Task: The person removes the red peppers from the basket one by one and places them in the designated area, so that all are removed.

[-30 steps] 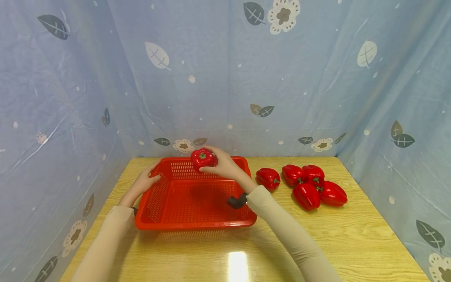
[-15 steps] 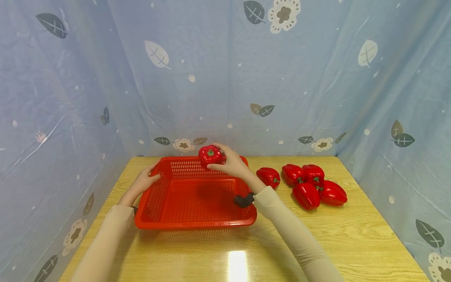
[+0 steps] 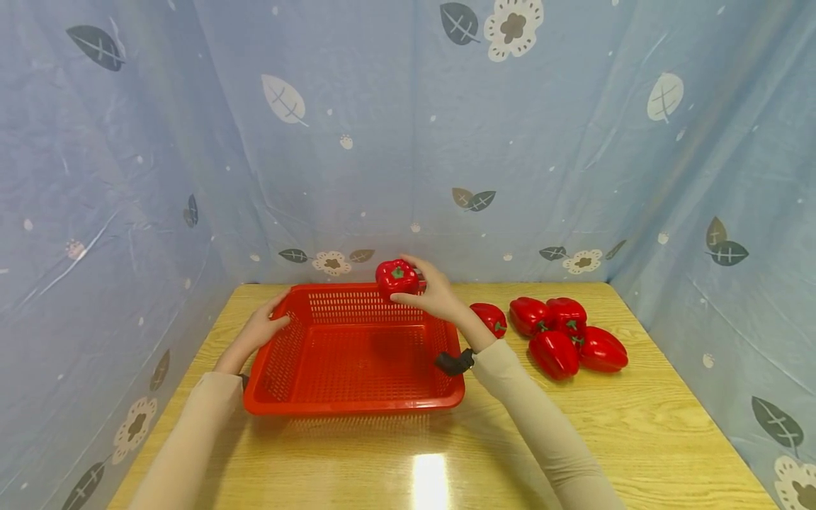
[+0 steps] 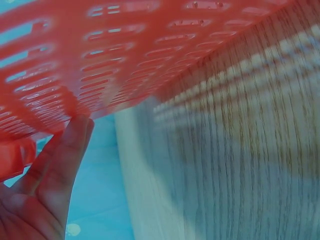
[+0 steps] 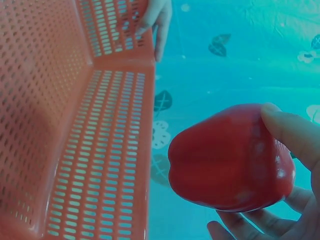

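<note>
A red bell pepper (image 3: 397, 278) is held in the air by my right hand (image 3: 436, 292), over the back right rim of the red plastic basket (image 3: 357, 409). In the right wrist view the thumb lies on one side of the bell pepper (image 5: 227, 157) and the fingers curl under it. My left hand (image 3: 260, 327) grips the left rim of the basket, its thumb inside and its fingers outside. From the left wrist view, those fingers (image 4: 65, 160) lie against the slotted basket wall (image 4: 110, 65). The basket's floor shows bare in the head view.
Several more red bell peppers (image 3: 553, 355) lie grouped to the right on the wooden table (image 3: 574, 439). A single one (image 3: 491, 319) sits closer to the basket, partly behind my right wrist. Patterned blue cloth (image 3: 357, 156) hangs around the back and sides.
My right hand has moved to the right with the bell pepper and slightly up, along the back of the basket. The left hand and the basket look nearly unmoved.
</note>
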The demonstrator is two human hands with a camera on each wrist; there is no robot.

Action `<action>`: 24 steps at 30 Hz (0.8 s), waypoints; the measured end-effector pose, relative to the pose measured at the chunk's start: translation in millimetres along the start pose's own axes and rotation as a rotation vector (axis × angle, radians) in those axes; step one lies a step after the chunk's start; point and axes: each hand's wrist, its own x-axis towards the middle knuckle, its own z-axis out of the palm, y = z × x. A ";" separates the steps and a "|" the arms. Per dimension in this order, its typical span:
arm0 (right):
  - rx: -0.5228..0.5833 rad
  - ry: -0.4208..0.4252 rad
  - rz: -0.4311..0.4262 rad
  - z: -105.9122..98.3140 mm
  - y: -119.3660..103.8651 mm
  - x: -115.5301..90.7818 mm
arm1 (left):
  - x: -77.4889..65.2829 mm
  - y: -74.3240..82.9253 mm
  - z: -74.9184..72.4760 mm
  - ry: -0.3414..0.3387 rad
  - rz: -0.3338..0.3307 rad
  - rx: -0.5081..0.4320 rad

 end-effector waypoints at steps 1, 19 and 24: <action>0.001 0.002 0.003 -1.5 0.3 -0.8 | 0.0 0.3 0.0 0.000 0.002 -0.001; 0.066 0.053 0.031 -23.9 9.4 -14.3 | -2.7 2.0 0.7 0.007 0.015 -0.018; 0.090 0.064 0.040 -29.8 12.6 -20.7 | -3.9 2.8 0.5 0.011 0.018 -0.025</action>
